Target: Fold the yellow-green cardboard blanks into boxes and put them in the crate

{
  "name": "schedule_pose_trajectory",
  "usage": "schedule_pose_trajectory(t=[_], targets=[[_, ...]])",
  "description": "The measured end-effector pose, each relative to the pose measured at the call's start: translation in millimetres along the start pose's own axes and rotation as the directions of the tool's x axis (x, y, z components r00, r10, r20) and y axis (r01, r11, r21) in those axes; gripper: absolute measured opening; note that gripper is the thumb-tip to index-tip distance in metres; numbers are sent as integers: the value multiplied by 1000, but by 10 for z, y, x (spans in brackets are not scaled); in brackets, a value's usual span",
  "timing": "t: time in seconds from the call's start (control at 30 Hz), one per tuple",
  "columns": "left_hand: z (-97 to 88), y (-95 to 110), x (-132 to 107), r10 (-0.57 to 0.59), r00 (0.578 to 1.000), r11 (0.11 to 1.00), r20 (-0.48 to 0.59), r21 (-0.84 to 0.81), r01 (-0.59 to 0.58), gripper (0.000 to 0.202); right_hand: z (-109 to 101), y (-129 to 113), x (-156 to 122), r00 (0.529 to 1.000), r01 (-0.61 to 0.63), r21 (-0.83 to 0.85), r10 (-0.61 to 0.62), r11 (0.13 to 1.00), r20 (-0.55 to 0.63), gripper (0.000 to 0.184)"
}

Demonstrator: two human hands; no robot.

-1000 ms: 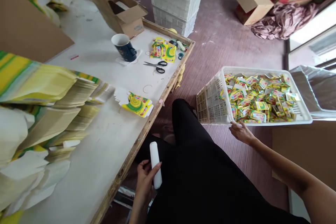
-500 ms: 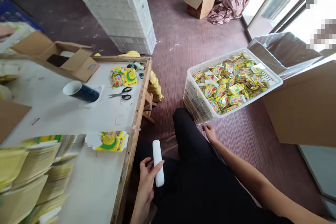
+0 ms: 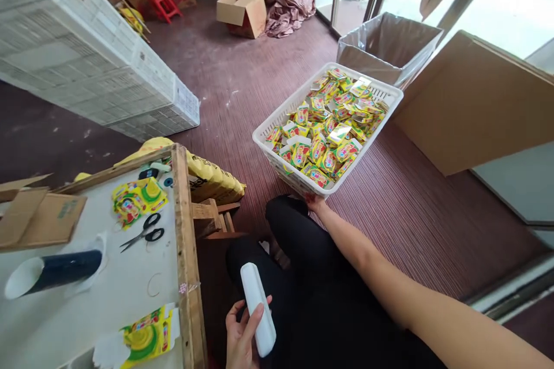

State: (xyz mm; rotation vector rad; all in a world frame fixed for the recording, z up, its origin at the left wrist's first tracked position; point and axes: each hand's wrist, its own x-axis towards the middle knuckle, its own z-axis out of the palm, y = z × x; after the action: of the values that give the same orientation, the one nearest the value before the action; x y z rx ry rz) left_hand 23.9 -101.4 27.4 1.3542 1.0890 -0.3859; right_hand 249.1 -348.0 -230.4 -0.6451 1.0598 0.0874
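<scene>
My left hand (image 3: 240,334) is closed round a white oblong stick-like object (image 3: 258,309), held upright over my lap beside the table edge. My right arm reaches forward to a white plastic basket (image 3: 277,124) on the floor, filled with several small yellow-green packets (image 3: 329,121). My right hand (image 3: 315,202) is at the basket's near bottom corner, mostly hidden under it, so its fingers do not show.
White-topped table with a wooden rim (image 3: 184,242) at left holds scissors (image 3: 145,235), a dark blue mug (image 3: 52,271), printed yellow-green cartons (image 3: 134,199) and a cardboard box (image 3: 38,216). A lined bin (image 3: 387,46), a large cardboard sheet (image 3: 476,104), stacked white crates (image 3: 86,52).
The view has swung right, so the table slid left. The basket now sits nearer my knee, and my right hand moved from its rim to under its near corner. The left hand kept the white object.
</scene>
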Motion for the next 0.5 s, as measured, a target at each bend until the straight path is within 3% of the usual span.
schedule_pose_trajectory(t=[0.13, 0.23, 0.4, 0.5], targets=[[-19, 100, 74, -6, 999, 998, 40, 65, 4, 85, -199, 14, 16, 995, -40, 45, 44, 998, -88, 36], [-34, 165, 149, -17, 996, 997, 92, 71, 10, 85, -459, -76, -7, 989, -1, 27, 5, 1000, -149, 35], [-33, 225, 347, -44, 990, 995, 137, 96, 31, 89, -1131, -559, -114, 952, 190, -113, -211, 975, -223, 35], [-9, 248, 418, -27, 988, 995, 151, 103, 12, 87, -1531, -906, -261, 888, 351, -260, -408, 900, -214, 35]])
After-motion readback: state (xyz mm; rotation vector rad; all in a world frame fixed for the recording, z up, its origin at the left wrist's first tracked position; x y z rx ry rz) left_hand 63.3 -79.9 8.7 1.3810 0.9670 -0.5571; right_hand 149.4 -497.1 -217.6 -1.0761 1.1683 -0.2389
